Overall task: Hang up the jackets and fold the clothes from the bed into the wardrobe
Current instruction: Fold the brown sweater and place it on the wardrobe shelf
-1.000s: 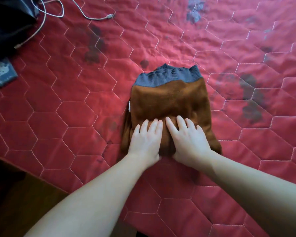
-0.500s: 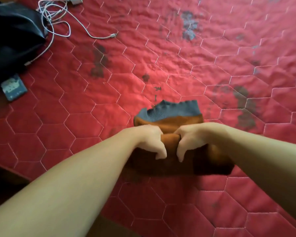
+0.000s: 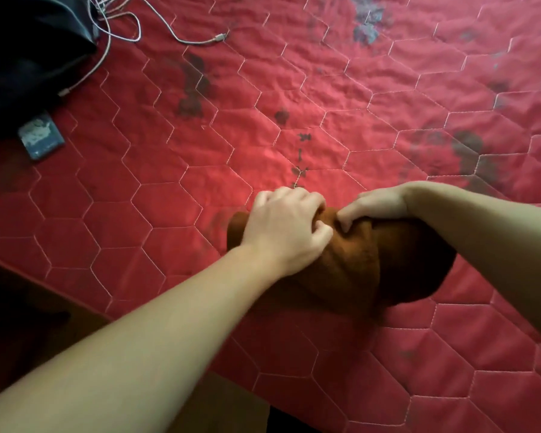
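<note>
A brown garment [image 3: 353, 264] lies folded into a thick bundle on the red quilted bed cover [image 3: 200, 170], near the bed's front edge. Its grey ribbed band is hidden. My left hand [image 3: 286, 226] lies over the bundle's left end, fingers curled into the cloth. Right beside it, my right hand [image 3: 372, 204] grips the top fold with bent fingers. Both forearms reach in from the bottom of the view.
A black bag [image 3: 28, 48] sits at the far left with a white charging cable [image 3: 128, 29] trailing beside it. A small dark card-like packet [image 3: 41, 139] lies below the bag. The bed edge and wooden frame [image 3: 225, 404] run along the bottom left.
The garment has been folded over away from me, so the grey band no longer shows. My hands went from pressing flat to gripping the bundle and moved forward with it.
</note>
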The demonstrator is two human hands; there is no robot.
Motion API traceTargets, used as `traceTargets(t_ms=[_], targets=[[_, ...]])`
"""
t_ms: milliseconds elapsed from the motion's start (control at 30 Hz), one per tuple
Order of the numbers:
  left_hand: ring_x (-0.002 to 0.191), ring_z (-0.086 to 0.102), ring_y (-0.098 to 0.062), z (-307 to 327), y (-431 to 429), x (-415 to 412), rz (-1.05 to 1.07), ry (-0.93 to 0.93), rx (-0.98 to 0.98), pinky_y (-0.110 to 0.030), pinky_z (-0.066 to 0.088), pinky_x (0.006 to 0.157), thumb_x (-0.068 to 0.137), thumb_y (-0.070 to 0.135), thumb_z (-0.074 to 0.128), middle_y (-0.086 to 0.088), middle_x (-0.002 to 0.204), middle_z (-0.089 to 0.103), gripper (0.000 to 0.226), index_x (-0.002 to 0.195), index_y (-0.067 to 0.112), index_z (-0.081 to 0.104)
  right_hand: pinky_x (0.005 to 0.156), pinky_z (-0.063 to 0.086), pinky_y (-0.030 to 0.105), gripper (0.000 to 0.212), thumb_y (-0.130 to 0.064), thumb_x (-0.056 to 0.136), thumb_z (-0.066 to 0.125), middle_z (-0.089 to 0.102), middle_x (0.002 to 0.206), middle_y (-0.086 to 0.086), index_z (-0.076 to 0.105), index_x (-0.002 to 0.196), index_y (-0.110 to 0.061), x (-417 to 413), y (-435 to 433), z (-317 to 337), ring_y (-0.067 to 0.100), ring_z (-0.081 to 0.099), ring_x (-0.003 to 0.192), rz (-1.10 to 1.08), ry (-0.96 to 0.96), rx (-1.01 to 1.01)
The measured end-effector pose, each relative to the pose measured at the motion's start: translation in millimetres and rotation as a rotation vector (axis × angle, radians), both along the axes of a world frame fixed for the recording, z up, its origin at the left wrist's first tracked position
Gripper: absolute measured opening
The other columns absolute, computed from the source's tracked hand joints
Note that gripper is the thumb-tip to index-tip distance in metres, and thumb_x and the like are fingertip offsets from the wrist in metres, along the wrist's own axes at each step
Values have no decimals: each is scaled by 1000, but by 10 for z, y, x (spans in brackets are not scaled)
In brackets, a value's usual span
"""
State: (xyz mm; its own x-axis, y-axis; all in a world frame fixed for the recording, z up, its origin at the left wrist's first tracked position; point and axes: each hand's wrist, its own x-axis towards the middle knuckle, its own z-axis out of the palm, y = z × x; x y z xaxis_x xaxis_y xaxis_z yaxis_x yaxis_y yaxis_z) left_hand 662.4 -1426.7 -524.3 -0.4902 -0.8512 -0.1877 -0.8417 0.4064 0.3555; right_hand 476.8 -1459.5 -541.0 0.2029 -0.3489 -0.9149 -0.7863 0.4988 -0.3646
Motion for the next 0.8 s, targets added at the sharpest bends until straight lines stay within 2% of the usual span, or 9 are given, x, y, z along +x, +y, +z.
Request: traceTargets(t_ms=[33,100,200,267,300,467,600,700,800], targets=[[113,53,-18,-14,108,-35,-7,39,-31,-39,36,97,79,51,33,7,115,63,49,111,26,61,84,57,40,53,-51,50,66,75,85,12,75,85,-12,17,-66,21,29,71,82,47,25,-59],[130,42,-17,-103,282,-52,33,42,90,-44,28,110,81,59,21,7,136,52,65,129,28,52,88,56,42,61,-57,42,67,74,93,7,76,89,-19,50,-154,46,26,70,90,139,77,-173],[143,26,-17,-346,379,7,143,-95,242,-54,13,118,80,66,3,8,154,34,78,147,37,31,88,50,34,32,-47,76,65,70,105,-2,70,102,-29,137,-7,92,21,64,99,219,261,-591],[143,27,-19,-456,403,-9,200,-99,214,-57,11,118,82,61,1,7,154,35,75,147,38,31,95,40,38,28,-40,88,51,67,111,-4,64,109,-28,257,362,65,22,62,106,219,389,-1012],[142,29,-20,-486,415,-40,224,-83,184,-58,11,117,84,58,2,6,154,37,73,146,36,34,100,35,41,31,-41,90,44,66,114,-6,64,110,-28,325,579,24,20,61,110,205,394,-1121],[132,48,-23,-665,585,-133,308,56,-7,-55,23,116,94,40,26,2,142,54,52,138,30,53,113,22,46,50,-46,94,29,53,142,-3,58,131,-30,217,1081,-433,19,46,133,24,322,-1075],[136,44,-20,-917,540,-131,404,139,-44,-48,16,118,94,44,27,2,144,52,52,137,32,53,113,22,43,52,-50,91,31,53,141,-4,58,131,-29,166,944,-672,17,45,133,-51,280,-1076],[146,26,-15,-880,591,-125,548,121,28,-44,4,120,90,59,20,5,154,39,62,143,39,44,113,25,48,61,-62,86,32,50,143,-5,54,133,-30,157,1001,-675,16,40,135,-217,342,-1027],[151,2,-17,-730,748,-32,802,94,266,-53,3,118,75,87,17,9,164,7,86,151,47,16,115,24,51,83,-79,76,38,26,157,-3,35,146,-35,204,1189,-550,15,20,145,-554,342,-805]])
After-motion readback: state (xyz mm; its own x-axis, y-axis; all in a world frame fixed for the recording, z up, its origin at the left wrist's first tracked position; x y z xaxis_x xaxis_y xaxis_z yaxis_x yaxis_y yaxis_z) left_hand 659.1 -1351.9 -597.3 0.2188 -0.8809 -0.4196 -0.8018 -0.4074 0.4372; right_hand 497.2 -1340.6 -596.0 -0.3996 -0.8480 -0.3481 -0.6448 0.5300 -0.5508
